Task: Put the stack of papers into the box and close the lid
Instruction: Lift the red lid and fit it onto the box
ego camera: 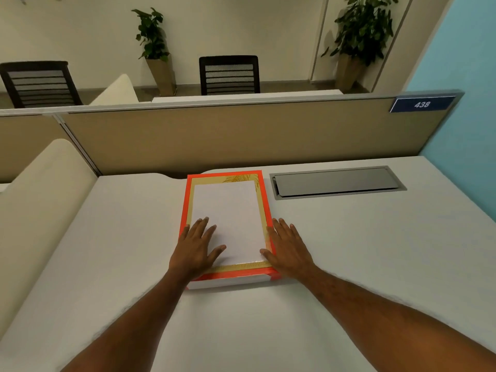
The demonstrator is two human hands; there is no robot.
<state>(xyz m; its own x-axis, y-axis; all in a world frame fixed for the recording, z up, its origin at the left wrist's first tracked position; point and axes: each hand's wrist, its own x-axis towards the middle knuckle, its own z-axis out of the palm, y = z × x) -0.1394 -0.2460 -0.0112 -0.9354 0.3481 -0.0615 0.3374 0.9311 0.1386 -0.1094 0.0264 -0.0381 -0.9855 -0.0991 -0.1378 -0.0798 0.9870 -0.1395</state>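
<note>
Papers on the box, my palms down at its near end.

The white stack of papers [226, 221] lies on the orange-edged box [264, 200] on the desk [375, 251]. My left hand [197, 247] presses flat on the sheets, fingers spread; my right hand [288, 248] rests open along the box's right edge, gripping nothing.

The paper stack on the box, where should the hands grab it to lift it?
Probably by its two long side edges, one hand from each side. The paper stack lies flat and wide on the box, and the left hand and right hand already flank it.
</note>
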